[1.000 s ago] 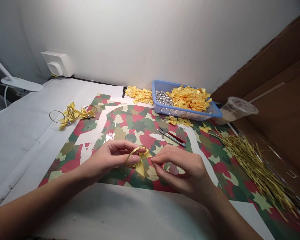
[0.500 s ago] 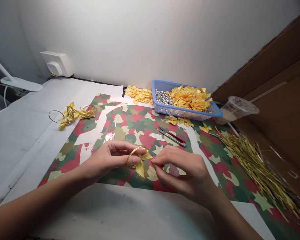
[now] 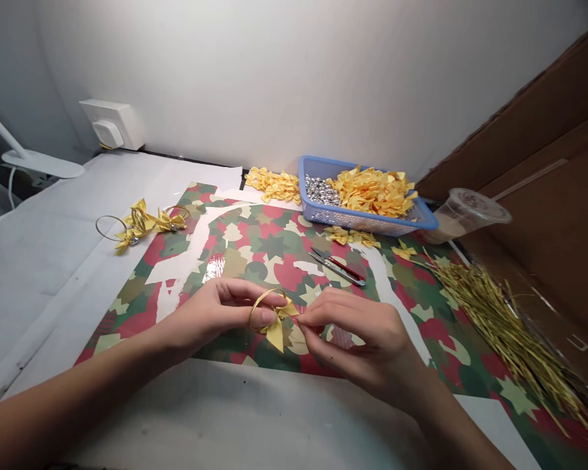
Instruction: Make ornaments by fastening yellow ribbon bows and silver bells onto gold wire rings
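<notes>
Shifted slightly right, the gold wire ring (image 3: pixel 259 310) stands tilted, leaning rightward, in the curled fingers (image 3: pixel 240 301) of the left hand (image 3: pixel 210 313), above patterned paper (image 3: pixel 269 245). A yellow satin bow (image 3: pixel 276 334) hangs downward from it, its tip pinched by the right hand (image 3: pixel 362 346). The bench (image 3: pixel 225 408) extends just below the hands. Farther off, a blue plastic basket (image 3: pixel 357 222) holds silver beads (image 3: pixel 322 190) and loose yellow bows (image 3: pixel 372 196).

A thin gold metal ring (image 3: pixel 261 299) stood on edge, gripped by the fingers of the left hand (image 3: pixel 210 313). A yellow satin bow (image 3: pixel 275 334) sat on the ring's lower right, its tail hanging downward, with the fingertips of the right hand (image 3: pixel 362 346) just beside its right wing.
</notes>
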A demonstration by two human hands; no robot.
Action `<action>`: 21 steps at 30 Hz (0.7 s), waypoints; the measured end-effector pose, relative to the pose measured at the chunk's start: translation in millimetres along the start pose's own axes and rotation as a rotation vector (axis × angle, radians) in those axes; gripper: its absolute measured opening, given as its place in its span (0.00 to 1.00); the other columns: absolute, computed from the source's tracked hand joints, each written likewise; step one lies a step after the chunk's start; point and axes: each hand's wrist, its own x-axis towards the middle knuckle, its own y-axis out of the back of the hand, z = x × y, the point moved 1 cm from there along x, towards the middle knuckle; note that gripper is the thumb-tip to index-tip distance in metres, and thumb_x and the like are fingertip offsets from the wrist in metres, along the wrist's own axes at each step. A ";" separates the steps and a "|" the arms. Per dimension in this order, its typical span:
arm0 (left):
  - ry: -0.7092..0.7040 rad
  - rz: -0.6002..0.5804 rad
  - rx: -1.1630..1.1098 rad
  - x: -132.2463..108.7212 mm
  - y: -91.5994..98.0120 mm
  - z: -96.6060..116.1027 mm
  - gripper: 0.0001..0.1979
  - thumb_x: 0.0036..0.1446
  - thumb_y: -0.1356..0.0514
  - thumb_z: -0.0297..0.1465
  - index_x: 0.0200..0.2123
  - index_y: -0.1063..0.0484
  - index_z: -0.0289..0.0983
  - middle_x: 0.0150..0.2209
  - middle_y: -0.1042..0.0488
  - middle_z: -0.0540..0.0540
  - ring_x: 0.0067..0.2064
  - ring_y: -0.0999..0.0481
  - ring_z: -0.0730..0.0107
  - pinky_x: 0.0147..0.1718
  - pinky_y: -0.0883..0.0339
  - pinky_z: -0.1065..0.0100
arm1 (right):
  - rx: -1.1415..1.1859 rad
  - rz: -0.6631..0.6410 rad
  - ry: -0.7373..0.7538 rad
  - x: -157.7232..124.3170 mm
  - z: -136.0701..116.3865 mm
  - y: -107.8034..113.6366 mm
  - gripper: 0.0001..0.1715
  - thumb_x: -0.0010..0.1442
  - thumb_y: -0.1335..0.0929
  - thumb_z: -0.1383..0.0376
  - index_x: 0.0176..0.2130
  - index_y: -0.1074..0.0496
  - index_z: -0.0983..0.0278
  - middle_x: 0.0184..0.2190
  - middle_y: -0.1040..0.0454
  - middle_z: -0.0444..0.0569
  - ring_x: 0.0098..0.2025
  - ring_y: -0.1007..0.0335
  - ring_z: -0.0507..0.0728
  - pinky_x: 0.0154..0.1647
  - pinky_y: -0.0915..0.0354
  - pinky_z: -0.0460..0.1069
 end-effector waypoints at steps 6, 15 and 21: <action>0.028 -0.006 -0.027 0.8 -0.7 -1.0 0.07 0.41 0.29 0.28 0.28 0.19 0.41 0.28 0.22 0.52 0.30 0.29 0.80 0.30 0.36 0.79 | 0.008 -0.006 0.015 -0.7 1.4 -0.9 0.09 0.57 0.35 0.77 0.29 0.30 0.65 0.23 0.28 0.47 0.25 0.34 0.52 0.25 0.36 0.47; 0.006 -0.059 -0.040 3.9 0.5 -3.0 0.06 0.43 0.30 0.28 0.29 0.19 0.40 0.27 0.24 0.52 0.28 0.29 0.81 0.29 0.37 0.78 | -0.038 -0.007 0.046 -0.5 0.8 -0.5 0.09 0.57 0.35 0.76 0.30 0.31 0.64 0.23 0.28 0.47 0.25 0.33 0.52 0.24 0.35 0.47; -0.069 -0.115 -0.137 3.0 -0.6 -1.3 0.08 0.45 0.31 0.25 0.31 0.21 0.42 0.23 0.26 0.56 0.25 0.31 0.82 0.28 0.37 0.79 | -0.042 0.002 0.043 -0.9 0.9 -0.6 0.09 0.58 0.35 0.76 0.31 0.31 0.64 0.24 0.27 0.47 0.26 0.32 0.52 0.25 0.35 0.47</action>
